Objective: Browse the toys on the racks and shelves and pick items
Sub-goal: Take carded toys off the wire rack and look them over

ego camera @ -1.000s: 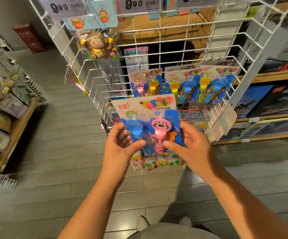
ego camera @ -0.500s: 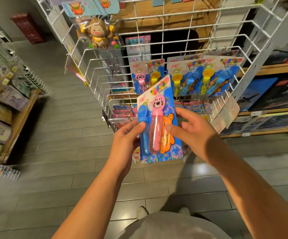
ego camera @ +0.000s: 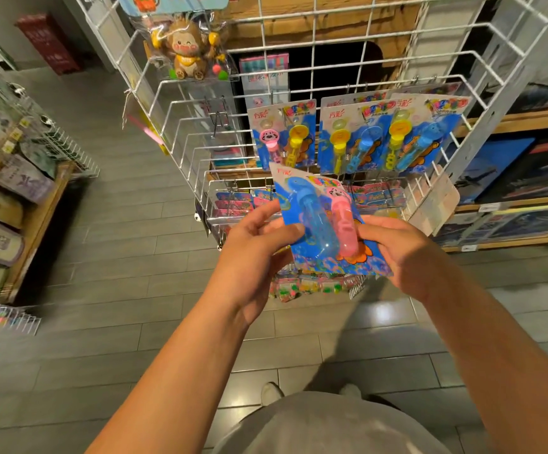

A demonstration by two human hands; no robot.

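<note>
Holding: both hands pinch one toy card [ego camera: 323, 224] before the rack [ego camera: 298, 73].
Left hand [ego camera: 253, 244]: grip on its left edge.
Right hand [ego camera: 397, 250]: grip on its right edge.
Floor [ego camera: 102, 257]: grey tiles.

You work in warm, fairly dim shop light from overhead. A bright patch of glare sits on the grey floor tiles [ego camera: 377, 314], beside your shadow. The left shelves [ego camera: 20, 204] smear with motion blur, the white wire rack [ego camera: 298, 70] bows from wide-angle distortion, and the right shelves [ego camera: 528, 178] lie dark.
</note>
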